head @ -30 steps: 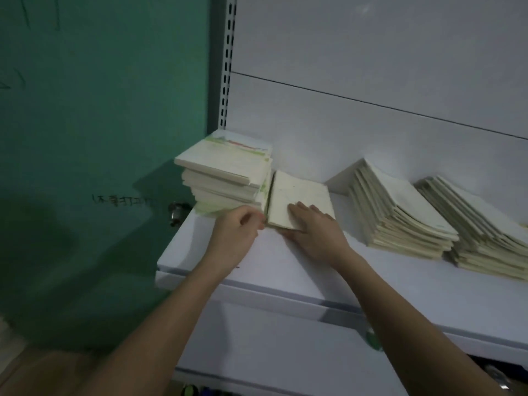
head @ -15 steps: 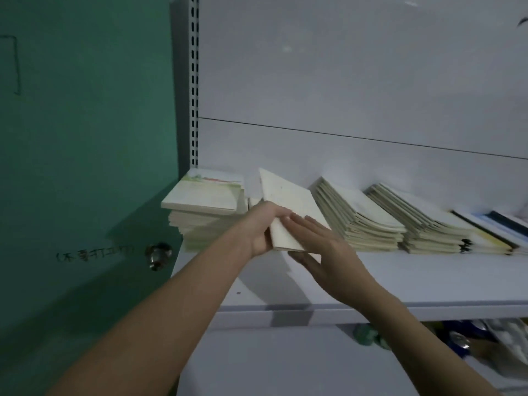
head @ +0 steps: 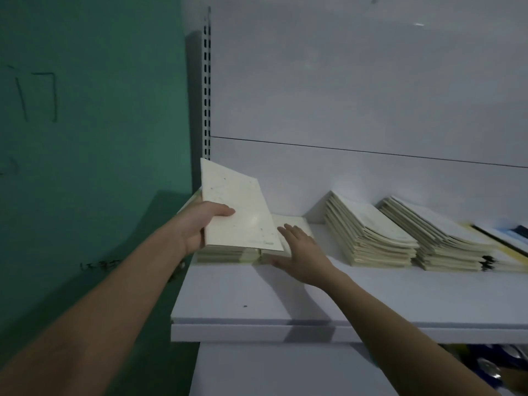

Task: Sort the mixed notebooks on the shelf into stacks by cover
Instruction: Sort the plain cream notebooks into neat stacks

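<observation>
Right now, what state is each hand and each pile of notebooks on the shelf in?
Left hand: grips a cream notebook, lifted and tilted.
Right hand: open, fingers straight, at the low pile.
Left pile: flat, mostly hidden behind the notebook.
Middle stack: slumped, leaning against the back panel.
Right stack: slumped the same way.
Shelf: bears all the piles.

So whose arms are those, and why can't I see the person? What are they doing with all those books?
The camera sits on the person's head and looks down, so you only see their arms reaching forward. The left hand holds up a cream notebook, thumb on its cover. The right hand is open, fingers straight, next to a low pile of notebooks lying on the white shelf. Further right stand two taller stacks of pale notebooks, leaning back a little. At the far edge lie a few with blue and dark covers. The wall on the left is green.
</observation>
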